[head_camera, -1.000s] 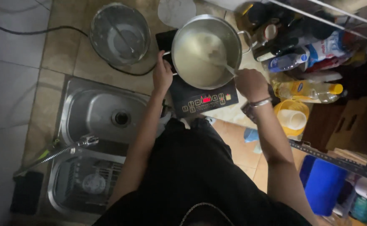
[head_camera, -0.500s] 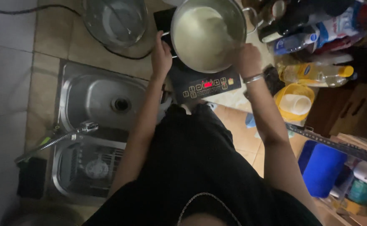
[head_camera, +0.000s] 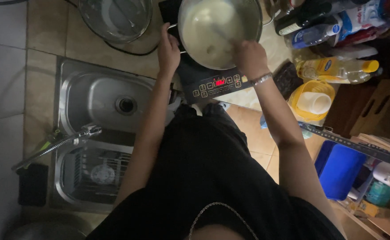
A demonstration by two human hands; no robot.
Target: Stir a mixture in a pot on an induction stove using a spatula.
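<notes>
Shifted since half a second ago: right hand [head_camera: 249, 58] now over pot rim, curled round a thin utensil; left hand [head_camera: 168, 50] unchanged.

Left to right: double steel sink [head_camera: 70, 95], left hand closed on side handle, round steel pot of pale liquid [head_camera: 212, 31] on black induction cooker [head_camera: 208, 84], yellow plastic jug [head_camera: 312, 102].

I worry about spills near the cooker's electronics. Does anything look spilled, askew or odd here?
No spill shows. The pot of pale liquid sits on the induction cooker, the left hand on its handle, the right hand at its rim. One oddity: a dark cable runs over the counter close to the sink.
</notes>
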